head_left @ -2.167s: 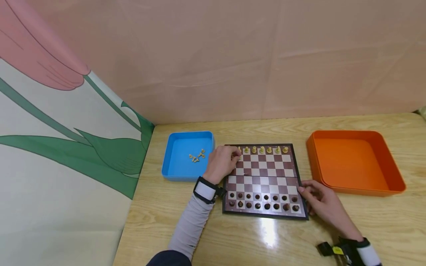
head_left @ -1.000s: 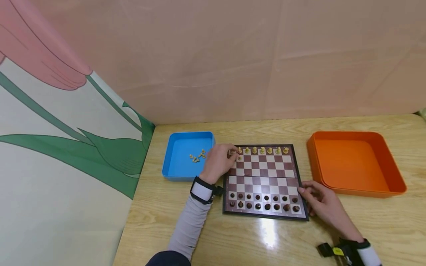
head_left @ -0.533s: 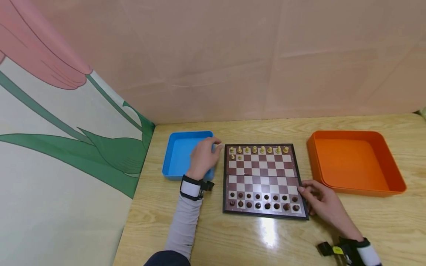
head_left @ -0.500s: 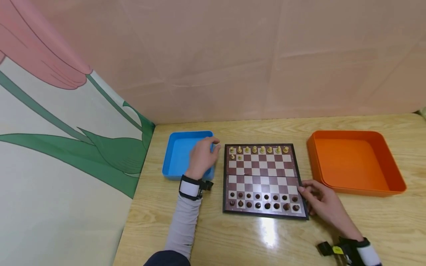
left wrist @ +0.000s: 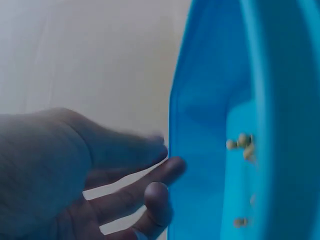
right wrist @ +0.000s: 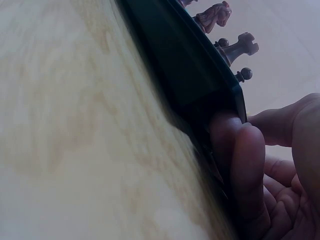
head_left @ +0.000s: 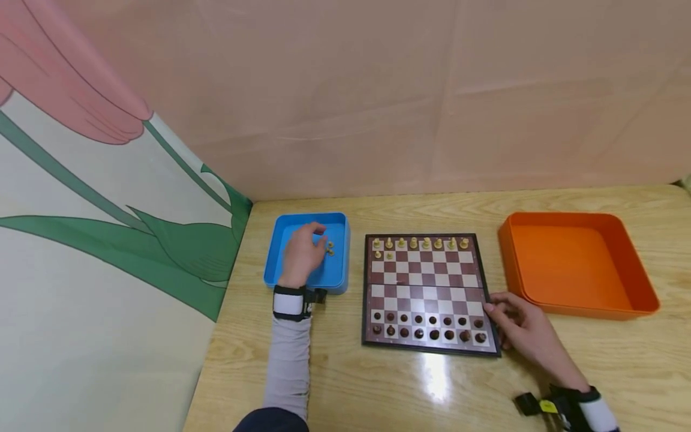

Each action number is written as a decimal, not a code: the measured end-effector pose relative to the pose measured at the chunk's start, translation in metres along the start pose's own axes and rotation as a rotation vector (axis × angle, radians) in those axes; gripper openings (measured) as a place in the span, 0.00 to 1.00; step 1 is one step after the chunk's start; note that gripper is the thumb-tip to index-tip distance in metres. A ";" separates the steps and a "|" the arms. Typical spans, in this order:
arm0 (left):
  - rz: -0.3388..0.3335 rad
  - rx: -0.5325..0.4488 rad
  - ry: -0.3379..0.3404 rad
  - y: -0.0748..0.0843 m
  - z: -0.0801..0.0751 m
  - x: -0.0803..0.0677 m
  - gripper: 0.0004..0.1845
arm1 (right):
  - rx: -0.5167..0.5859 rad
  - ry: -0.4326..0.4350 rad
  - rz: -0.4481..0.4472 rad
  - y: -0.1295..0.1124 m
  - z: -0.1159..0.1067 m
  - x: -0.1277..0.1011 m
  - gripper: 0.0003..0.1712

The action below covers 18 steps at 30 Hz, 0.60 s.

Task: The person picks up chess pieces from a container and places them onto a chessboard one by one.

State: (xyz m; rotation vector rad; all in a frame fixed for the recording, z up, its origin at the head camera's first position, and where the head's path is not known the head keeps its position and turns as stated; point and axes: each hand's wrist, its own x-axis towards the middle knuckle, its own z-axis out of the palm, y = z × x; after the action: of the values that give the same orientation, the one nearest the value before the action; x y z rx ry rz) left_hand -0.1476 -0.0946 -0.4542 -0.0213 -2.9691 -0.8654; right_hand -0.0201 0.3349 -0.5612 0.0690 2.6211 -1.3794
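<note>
My left hand hovers over the blue tray, its fingers loosely bent with nothing between them. Small cream chess pawns lie on the tray floor; in the head view the hand covers some of them. My right hand grips the right edge of the chessboard, thumb on top and fingers against the side and underneath. Along the far edge stands a full row of cream pieces, with two cream pawns before it at the left. Two rows of dark pieces fill the near side.
An orange tray stands to the right of the board. The wooden table meets a pinkish cloth backdrop at the back and a flower-printed cloth at the left.
My left hand has left the board's far left corner and moved left over the blue tray. The far left piece and second pawn it covered now show. My right hand has stayed put.
</note>
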 end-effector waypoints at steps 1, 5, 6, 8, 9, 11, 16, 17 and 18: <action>-0.021 -0.001 -0.012 -0.002 -0.002 0.000 0.15 | -0.001 0.000 -0.004 0.000 0.000 0.000 0.29; -0.115 0.018 -0.069 -0.011 -0.006 0.000 0.16 | 0.002 0.010 -0.013 0.000 0.000 0.000 0.28; -0.135 0.027 -0.083 -0.013 -0.006 0.000 0.17 | 0.003 0.012 -0.014 -0.001 0.000 0.001 0.28; -0.174 0.062 -0.108 -0.015 -0.007 0.000 0.17 | 0.003 0.014 -0.016 -0.001 0.000 0.000 0.28; -0.188 0.076 -0.117 -0.016 -0.007 0.001 0.17 | 0.002 0.014 -0.018 -0.001 0.000 0.000 0.28; -0.212 0.101 -0.133 -0.016 -0.007 0.001 0.16 | 0.001 0.014 -0.016 0.000 -0.001 0.000 0.28; -0.256 0.144 -0.149 -0.017 -0.005 0.002 0.14 | -0.004 0.009 -0.019 0.001 0.000 0.000 0.28; -0.259 0.149 -0.148 -0.018 -0.004 0.002 0.14 | -0.003 0.007 -0.018 0.001 0.001 0.000 0.28; -0.263 0.153 -0.147 -0.018 -0.004 0.002 0.13 | -0.001 0.005 -0.018 0.001 0.001 -0.001 0.28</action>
State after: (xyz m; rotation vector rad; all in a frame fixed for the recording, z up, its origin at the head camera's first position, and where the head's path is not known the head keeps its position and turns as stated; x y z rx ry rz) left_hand -0.1500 -0.1117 -0.4608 0.3317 -3.2182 -0.6819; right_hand -0.0193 0.3350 -0.5623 0.0488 2.6332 -1.3853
